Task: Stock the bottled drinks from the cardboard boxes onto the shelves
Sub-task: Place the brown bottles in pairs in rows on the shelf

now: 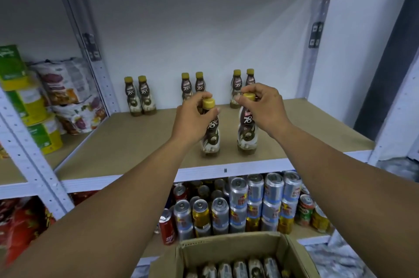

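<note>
Two brown coffee bottles with yellow caps stand near the front of the tan shelf. My left hand grips the neck of the left bottle. My right hand pinches the cap of the right bottle. Three pairs of the same bottles stand along the back wall: a left pair, a middle pair and a right pair, partly hidden by my hands. Below me an open cardboard box holds several more bottles.
The shelf below is packed with drink cans. In the bay to the left are green and yellow tubs and snack bags. Grey perforated uprights frame the shelf on both sides.
</note>
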### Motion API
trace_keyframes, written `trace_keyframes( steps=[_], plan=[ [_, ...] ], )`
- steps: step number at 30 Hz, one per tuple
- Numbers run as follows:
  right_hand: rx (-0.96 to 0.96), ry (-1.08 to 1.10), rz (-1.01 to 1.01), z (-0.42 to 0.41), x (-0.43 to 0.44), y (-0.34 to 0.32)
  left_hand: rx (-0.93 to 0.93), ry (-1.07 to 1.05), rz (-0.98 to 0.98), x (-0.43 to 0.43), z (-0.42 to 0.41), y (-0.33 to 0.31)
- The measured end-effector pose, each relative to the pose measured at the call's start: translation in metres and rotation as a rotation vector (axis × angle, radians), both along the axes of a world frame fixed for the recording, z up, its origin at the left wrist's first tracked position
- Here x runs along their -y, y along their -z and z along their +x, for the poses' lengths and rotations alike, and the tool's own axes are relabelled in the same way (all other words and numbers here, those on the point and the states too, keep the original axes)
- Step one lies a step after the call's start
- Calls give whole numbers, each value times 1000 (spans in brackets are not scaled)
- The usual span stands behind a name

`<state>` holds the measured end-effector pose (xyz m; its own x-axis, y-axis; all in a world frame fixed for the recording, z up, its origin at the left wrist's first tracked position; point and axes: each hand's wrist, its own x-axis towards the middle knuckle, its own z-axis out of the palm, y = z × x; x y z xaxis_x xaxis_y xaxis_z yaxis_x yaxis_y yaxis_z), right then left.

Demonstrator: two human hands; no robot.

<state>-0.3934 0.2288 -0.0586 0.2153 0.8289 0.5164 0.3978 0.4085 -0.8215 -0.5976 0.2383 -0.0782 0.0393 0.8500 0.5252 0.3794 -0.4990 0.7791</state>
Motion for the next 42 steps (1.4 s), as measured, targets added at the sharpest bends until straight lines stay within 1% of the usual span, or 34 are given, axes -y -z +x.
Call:
trace_keyframes(
  steps=[4,7,10,13,17,24,30,36,42],
  plan=[
    [10,7,-3,1,-18,13,27,7,-11,-17,1,10],
    [17,-45,5,0,-22,21,15,12,9,-14,2,18],
    [-9,-111,-17,4,-9,43,85,67,-55,-1,-1,37],
    [-102,-143,-57,7,10,79,143,80,-142,8,-6,68],
    [5,-74,-79,6,16,111,125,47,-167,13,-4,87],
    [56,-62,-74,9,15,118,106,23,-137,13,-6,88],
    [123,5,-26,11,12,125,70,-22,-114,13,-6,89],
    [118,27,-29,9,14,122,54,-18,-111,14,-6,89],
    [105,-35,-61,7,17,121,39,-18,-122,15,-4,90]
  ],
)
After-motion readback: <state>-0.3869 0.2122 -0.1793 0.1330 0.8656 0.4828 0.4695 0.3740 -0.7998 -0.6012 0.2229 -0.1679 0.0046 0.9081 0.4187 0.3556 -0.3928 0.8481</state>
